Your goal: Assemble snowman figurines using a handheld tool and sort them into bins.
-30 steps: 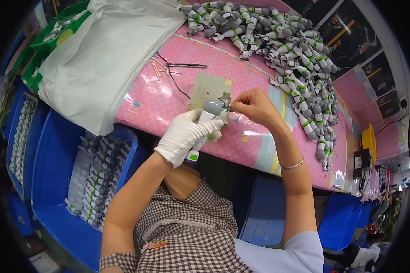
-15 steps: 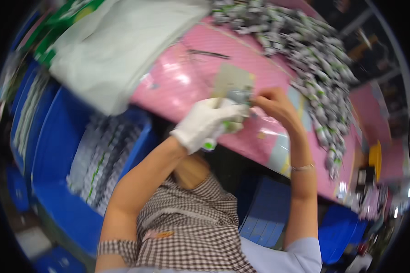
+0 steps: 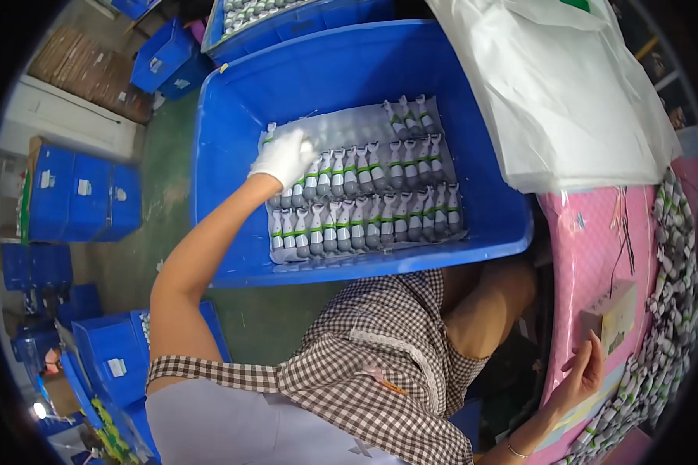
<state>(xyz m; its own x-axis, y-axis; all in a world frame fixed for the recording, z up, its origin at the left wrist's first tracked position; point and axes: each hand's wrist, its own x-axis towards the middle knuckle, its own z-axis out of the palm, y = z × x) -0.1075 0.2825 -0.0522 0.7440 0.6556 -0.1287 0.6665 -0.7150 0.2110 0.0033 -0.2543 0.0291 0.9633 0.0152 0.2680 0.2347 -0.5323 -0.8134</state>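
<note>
My gloved left hand (image 3: 284,160) is down in the blue bin (image 3: 326,58), over the left end of the rows of parts (image 3: 358,225) on their white sheet (image 3: 341,128). Its fingers bend inward; I cannot tell whether they grip a part. A second bin (image 3: 310,29) behind holds more parts. My bare right hand (image 3: 583,376) is loosely curled beside the block (image 3: 613,314), nothing visible in its fingers.

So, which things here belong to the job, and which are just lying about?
Seemingly part of the job:
- gloved left hand, over the bin
- parts in rows inside it
- bare right hand, by the block
- pile of similar parts

Probably just lying about:
- white sheet
- cardboard stack
- closed-off blue boxes by the wall
</note>
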